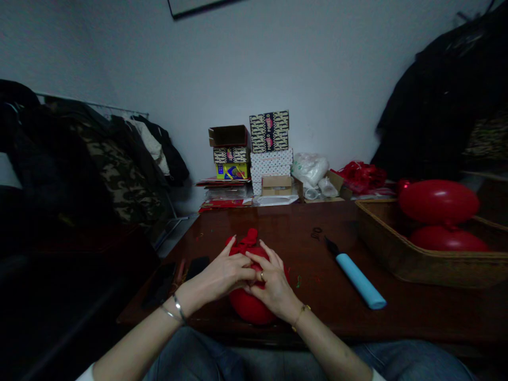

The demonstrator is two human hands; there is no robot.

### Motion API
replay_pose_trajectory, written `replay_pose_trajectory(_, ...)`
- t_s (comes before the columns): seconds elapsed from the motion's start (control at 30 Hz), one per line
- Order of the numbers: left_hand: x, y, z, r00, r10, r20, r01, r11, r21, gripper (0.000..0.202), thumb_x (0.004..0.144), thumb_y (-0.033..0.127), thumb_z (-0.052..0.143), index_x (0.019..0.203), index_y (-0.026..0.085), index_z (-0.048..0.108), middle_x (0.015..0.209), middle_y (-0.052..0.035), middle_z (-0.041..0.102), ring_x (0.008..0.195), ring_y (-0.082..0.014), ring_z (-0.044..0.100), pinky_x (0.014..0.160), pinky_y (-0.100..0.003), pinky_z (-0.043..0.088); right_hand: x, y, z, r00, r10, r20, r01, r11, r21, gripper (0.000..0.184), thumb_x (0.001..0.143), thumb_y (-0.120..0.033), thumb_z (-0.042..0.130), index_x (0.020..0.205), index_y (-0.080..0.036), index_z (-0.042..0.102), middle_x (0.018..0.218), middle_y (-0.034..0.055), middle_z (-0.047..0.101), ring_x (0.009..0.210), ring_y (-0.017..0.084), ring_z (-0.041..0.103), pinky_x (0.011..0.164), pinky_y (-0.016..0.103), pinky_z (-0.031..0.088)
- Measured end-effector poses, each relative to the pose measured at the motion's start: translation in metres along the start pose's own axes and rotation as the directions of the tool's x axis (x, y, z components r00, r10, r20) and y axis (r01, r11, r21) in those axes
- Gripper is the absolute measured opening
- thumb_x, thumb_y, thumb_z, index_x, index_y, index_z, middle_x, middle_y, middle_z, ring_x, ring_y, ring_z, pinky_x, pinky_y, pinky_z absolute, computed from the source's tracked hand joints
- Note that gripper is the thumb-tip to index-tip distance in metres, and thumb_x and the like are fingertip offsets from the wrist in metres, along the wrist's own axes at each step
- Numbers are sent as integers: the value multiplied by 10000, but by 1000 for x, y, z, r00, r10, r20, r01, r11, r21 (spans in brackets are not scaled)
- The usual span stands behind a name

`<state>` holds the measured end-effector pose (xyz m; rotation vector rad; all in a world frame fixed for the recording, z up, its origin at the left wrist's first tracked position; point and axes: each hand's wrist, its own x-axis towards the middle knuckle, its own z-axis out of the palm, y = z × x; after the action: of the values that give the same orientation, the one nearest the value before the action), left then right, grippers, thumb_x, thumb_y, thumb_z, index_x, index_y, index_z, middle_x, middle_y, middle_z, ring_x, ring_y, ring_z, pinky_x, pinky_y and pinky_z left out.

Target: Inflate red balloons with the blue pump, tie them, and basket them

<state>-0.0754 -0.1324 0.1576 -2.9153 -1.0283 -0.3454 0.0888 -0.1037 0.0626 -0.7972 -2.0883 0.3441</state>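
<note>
A round red balloon [252,310] rests at the table's front edge, between my two hands. My left hand [230,271] lies over its left side and top, with the fingers curled inward. From the other side my right hand [272,283], with a ring on one finger, presses on the balloon, and its fingertips meet those of the left near the middle. Beyond the fingers, a red knob-like piece [252,236] and some gathered red material stick up at the far end. What the fingertips pinch between them is hidden.
At right lies a light-blue hand pump [360,281] with a black nozzle, near a small dark looped item [316,233]. A wicker basket [432,269] holds red balloons [438,201]. Boxes [272,164] and plastic bags [311,169] line the back. Dark flat objects [198,266] lie left.
</note>
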Motion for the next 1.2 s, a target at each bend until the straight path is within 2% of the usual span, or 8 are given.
replay_pose_trajectory(0.17, -3, 7, -5, 991, -52, 123, 55, 998, -19, 138, 872, 199, 507, 916, 252, 626, 954, 0, 610, 983, -159, 549, 1075, -440, 203, -1, -1, -3, 999, -13, 31, 13, 1000, 5, 54, 716, -307, 677, 753, -303, 715, 1348, -47, 491, 1381, 251, 165, 1091, 531, 166)
replay_pose_trajectory(0.33, -14, 2, -6, 986, -76, 146, 90, 992, -86, 122, 886, 232, 475, 861, 205, 591, 942, -51, 578, 894, -185, 539, 846, -307, 407, -2, -1, -8, 1000, 3, 21, -4, 1000, 27, 123, 736, -233, 643, 752, -332, 714, 1333, -64, 503, 1375, 244, 185, 1082, 540, 182)
replay_pose_trajectory(0.5, -17, 5, -5, 992, -110, 59, 120, 972, -201, 141, 907, 247, 433, 877, 193, 559, 938, -61, 569, 886, -181, 517, 816, -298, 415, -1, -1, -8, 1000, -2, 9, 1, 999, 44, 107, 743, -242, 643, 744, -325, 710, 1328, -64, 509, 1371, 246, 193, 1076, 548, 184)
replay_pose_trajectory(0.67, -22, 4, 11, 976, -202, -78, 163, 922, -350, 150, 917, 269, 414, 896, 191, 540, 931, -64, 571, 888, -171, 520, 822, -303, 434, -3, 0, -8, 1000, 27, 10, -28, 997, 72, 136, 755, -229, 631, 791, -333, 711, 1339, -52, 499, 1372, 235, 193, 1073, 535, 202)
replay_pose_trajectory(0.8, -28, -11, 26, 953, -228, -198, 189, 962, -195, 109, 901, 249, 448, 865, 192, 534, 891, -54, 577, 888, -180, 519, 867, -351, 418, -5, 1, -11, 999, 44, -11, -42, 992, 119, 109, 776, -254, 619, 792, -313, 710, 1324, -24, 517, 1365, 239, 216, 1064, 536, 225)
replay_pose_trajectory(0.97, -31, -15, 30, 960, -163, -228, 161, 987, -26, 92, 884, 235, 475, 867, 199, 558, 838, -40, 587, 874, -186, 529, 903, -384, 401, -6, 3, -9, 992, 87, -93, -66, 975, 214, 89, 780, -270, 623, 759, -281, 709, 1291, 18, 545, 1343, 238, 262, 1055, 522, 272)
replay_pose_trajectory(1.1, -30, -7, 31, 958, -171, -232, 175, 985, -3, 124, 868, 281, 491, 908, 203, 580, 844, -47, 581, 869, -193, 522, 894, -393, 392, -7, 5, -6, 982, 108, -152, -66, 963, 261, 86, 783, -284, 626, 771, -286, 711, 1267, 19, 562, 1330, 221, 283, 1059, 495, 295)
replay_pose_trajectory(1.2, -29, -4, 39, 933, -239, -270, 224, 971, -87, 147, 858, 287, 492, 766, 187, 551, 799, -51, 548, 818, -186, 490, 794, -349, 409, -7, 5, -3, 974, 123, -189, -65, 956, 285, 74, 774, -301, 639, 782, -296, 713, 1248, 13, 577, 1316, 214, 307, 1055, 479, 313)
